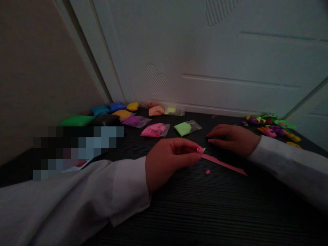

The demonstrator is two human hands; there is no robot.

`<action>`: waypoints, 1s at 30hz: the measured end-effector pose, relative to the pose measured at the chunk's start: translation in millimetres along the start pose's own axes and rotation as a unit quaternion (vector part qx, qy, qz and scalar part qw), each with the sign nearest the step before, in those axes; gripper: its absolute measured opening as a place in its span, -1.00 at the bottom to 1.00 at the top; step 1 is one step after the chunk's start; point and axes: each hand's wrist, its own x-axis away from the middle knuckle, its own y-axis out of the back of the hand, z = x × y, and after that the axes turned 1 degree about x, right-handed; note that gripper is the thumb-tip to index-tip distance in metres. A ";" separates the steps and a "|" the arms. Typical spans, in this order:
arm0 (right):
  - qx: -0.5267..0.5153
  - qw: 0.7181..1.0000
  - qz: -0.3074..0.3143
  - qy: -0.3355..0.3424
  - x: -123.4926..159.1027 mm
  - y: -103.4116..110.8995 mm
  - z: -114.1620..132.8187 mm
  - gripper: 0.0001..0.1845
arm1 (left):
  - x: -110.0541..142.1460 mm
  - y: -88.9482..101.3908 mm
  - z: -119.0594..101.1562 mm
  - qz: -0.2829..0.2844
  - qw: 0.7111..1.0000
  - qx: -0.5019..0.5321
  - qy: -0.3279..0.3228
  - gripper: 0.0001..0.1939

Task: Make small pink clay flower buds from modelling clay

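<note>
Between the thumb and fingers of my left hand (171, 160) is a small pink clay rose (200, 150) with a light green leaf at its side. A flat pink clay strip (225, 164) lies on the table just beyond those fingertips, slanting to the right. Nearer to me rests a little pink clay lump (207, 172). My right hand (230, 138) is low over the table, right of the green bag, its thumb and fingertips drawn together. A tiny pink spot shows at the tips; what it is, I cannot make out.
Bags of coloured clay, among them pink (155, 130), light green (183, 128) and purple (134, 121), line the back of the dark table (189, 212). Several finished clay figures (269, 131) stand at the right. A blurred-out patch (77, 150) covers something on the left. A white door panel rises behind.
</note>
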 end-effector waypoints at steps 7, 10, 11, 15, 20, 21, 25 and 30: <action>-0.031 0.997 -0.033 -0.055 1.0 -0.1 5.9 -0.77 | 0.3 0.6 0.7 -0.006 1.000 -0.012 -0.005 -0.86; -0.108 0.989 -0.077 -0.064 3.8 6.6 19.8 -0.78 | 0.9 0.0 -0.9 -0.012 1.000 -0.013 -0.006 -0.87; -0.140 0.984 -0.085 -0.065 5.2 8.5 25.7 -0.77 | 1.1 -0.3 -1.7 -0.016 1.000 -0.014 -0.008 -0.87; -0.274 0.956 -0.092 -0.057 12.5 10.7 50.0 -0.77 | 1.6 -1.0 -4.8 -0.053 0.998 -0.024 -0.019 -0.88; -0.365 0.926 -0.081 -0.062 20.2 6.6 71.5 -0.83 | 2.6 -1.1 -7.2 -0.074 0.996 -0.043 -0.038 -0.86; -0.380 0.920 -0.076 -0.062 21.1 5.9 74.2 -0.83 | 3.1 -1.2 -7.4 -0.074 0.995 -0.047 -0.043 -0.86; -0.445 0.891 -0.069 -0.052 22.8 2.7 80.1 -0.84 | 5.3 -1.6 -7.6 -0.061 0.994 -0.062 -0.061 -0.86; -0.488 0.868 -0.075 -0.050 23.4 -2.1 82.3 -0.79 | 7.3 -1.9 -6.7 -0.045 0.989 -0.109 -0.084 -0.83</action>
